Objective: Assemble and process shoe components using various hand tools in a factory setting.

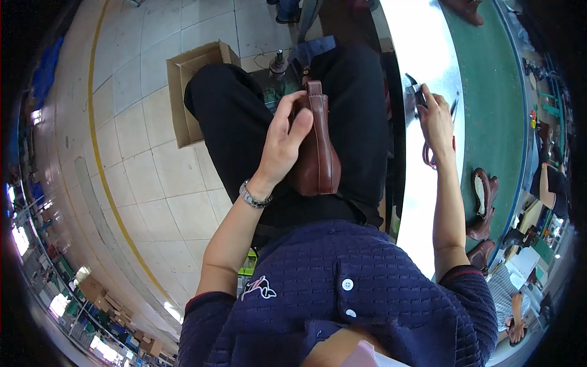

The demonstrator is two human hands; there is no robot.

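Note:
A brown leather shoe (pixel 321 159) rests upright between my thighs, its seamed, rounded end toward me. My left hand (pixel 283 137) grips it from the left, thumb on the near side and fingers bent around the upper part; some fingertips are hidden. Over on the shiny metal worktop (pixel 428 226), my right hand (pixel 438 119) has its fingers closed on a dark hand tool (pixel 420 96). What kind of tool it is cannot be made out. A red-and-dark loop (pixel 429 156), perhaps a handle, lies beside my right wrist.
Right of the worktop runs a green surface (pixel 498 110) with several brown shoes (pixel 482 202) on it. An open cardboard box (pixel 180 104) stands on the tiled floor to my left. A metal post (pixel 278 64) rises beyond my knees. Other people sit at the far right.

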